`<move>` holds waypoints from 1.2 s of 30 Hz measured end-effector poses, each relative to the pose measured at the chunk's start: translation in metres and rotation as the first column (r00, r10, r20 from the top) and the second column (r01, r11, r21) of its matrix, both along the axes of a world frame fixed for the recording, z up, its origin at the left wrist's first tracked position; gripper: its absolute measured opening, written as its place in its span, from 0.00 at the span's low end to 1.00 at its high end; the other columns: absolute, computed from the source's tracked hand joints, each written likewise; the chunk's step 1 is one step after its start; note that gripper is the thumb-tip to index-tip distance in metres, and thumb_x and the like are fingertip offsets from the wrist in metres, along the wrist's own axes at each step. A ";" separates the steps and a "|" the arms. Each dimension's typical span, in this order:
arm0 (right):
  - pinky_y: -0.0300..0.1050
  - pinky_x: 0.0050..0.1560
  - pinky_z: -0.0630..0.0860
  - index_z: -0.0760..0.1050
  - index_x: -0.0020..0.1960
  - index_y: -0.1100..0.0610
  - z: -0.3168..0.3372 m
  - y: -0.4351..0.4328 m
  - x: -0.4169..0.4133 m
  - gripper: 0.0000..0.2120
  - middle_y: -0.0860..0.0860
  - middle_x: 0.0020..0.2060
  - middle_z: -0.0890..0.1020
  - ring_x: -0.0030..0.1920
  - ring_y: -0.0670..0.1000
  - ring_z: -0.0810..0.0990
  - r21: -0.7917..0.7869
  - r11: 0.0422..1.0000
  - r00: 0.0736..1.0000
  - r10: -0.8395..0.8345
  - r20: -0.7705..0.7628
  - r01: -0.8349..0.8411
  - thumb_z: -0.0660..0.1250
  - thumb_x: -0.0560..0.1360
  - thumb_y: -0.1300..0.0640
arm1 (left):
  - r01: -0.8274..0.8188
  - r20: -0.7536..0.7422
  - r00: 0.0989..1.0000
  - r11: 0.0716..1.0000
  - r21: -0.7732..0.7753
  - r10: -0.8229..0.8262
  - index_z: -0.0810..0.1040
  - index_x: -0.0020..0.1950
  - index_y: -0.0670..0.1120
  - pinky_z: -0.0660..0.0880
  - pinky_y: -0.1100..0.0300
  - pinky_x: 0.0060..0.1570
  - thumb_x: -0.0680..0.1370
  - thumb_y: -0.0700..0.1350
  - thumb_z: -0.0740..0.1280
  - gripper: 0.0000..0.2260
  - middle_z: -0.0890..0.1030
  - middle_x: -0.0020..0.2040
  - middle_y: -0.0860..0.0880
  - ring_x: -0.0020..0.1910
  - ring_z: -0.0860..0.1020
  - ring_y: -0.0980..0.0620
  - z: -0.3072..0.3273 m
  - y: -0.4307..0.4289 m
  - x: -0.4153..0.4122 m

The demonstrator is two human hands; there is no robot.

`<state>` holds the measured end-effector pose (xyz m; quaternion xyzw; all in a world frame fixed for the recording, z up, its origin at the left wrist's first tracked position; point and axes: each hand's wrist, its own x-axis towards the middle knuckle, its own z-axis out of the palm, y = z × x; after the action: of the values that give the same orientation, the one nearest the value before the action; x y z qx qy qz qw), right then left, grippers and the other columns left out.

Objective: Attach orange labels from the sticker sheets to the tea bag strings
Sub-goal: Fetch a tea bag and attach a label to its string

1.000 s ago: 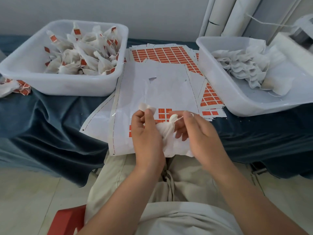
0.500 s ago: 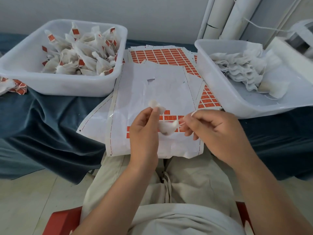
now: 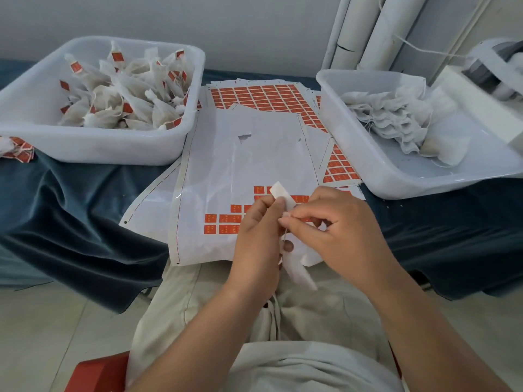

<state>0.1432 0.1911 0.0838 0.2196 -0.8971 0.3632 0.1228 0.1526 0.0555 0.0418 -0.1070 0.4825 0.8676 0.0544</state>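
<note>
Item in hand: one white mesh tea bag (image 3: 297, 268), hanging limp between your two hands over your lap, at the near edge of the table. Its thin white string (image 3: 285, 234) runs up from the bag into your fingers. Your left hand (image 3: 256, 244) is curled, with the thumb pinching a small white rectangular paper tab (image 3: 281, 193) that sticks up above the knuckles. One lower fingertip shows against the top of the bag. Your right hand (image 3: 336, 230) is curled too, forefinger and thumb pinched on the string just beside your left thumb; how much else it grips cannot be told. Under the hands: a mostly peeled white sticker backing sheet (image 3: 240, 165) with a few rows of small orange rectangular labels (image 3: 223, 222) left near you. Behind it lies a fuller sheet of orange labels (image 3: 260, 94), partly covered. To your left is a white plastic tub (image 3: 99, 148) heaped with labelled tea bags; to your right is a second white plastic tub (image 3: 368, 168), tilted, holding plain white bags. The surface is a table draped in dark blue velvet cloth (image 3: 70, 207). A small heap of orange-tagged pieces (image 3: 17, 145) sits at the far left edge. Surroundings: pale wall (image 3: 198, 21), white tubes (image 3: 368, 26) leaning in the corner, pale tiled floor (image 3: 36, 335), your beige trousers (image 3: 198, 312) and a red seat (image 3: 96, 374).
</note>
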 end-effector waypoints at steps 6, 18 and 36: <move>0.33 0.41 0.72 0.86 0.44 0.47 -0.002 0.000 -0.003 0.02 0.43 0.47 0.82 0.41 0.44 0.78 -0.167 0.978 0.992 -0.119 0.030 0.123 0.79 0.74 0.50 | 0.037 -0.066 0.997 0.994 0.098 -0.030 0.87 0.55 0.49 0.74 0.65 0.35 0.82 0.41 0.69 0.08 0.85 0.48 0.49 0.42 0.82 0.56 -0.001 0.000 0.001; 0.36 0.47 0.81 0.87 0.46 0.48 -0.006 0.012 -0.011 0.02 0.42 0.46 0.88 0.47 0.44 0.87 -0.404 0.903 0.972 -0.055 0.229 0.146 0.76 0.77 0.54 | 0.029 -0.007 1.000 0.979 0.201 -0.028 0.84 0.58 0.43 0.78 0.61 0.42 0.82 0.42 0.71 0.07 0.83 0.51 0.45 0.46 0.80 0.52 -0.007 0.002 -0.002; 0.56 0.64 0.80 0.88 0.46 0.46 -0.001 0.015 -0.010 0.03 0.40 0.59 0.85 0.61 0.45 0.83 -0.412 0.907 0.913 0.096 0.397 0.083 0.79 0.74 0.48 | -0.054 0.109 0.994 0.948 0.313 0.020 0.84 0.57 0.42 0.67 0.44 0.60 0.78 0.49 0.74 0.12 0.81 0.58 0.39 0.60 0.77 0.38 -0.012 0.003 -0.004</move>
<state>0.1332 0.2057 0.0826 0.1102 -0.8027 0.5857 -0.0242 0.1483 0.0584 0.0302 -0.1511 0.3321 0.9277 0.0797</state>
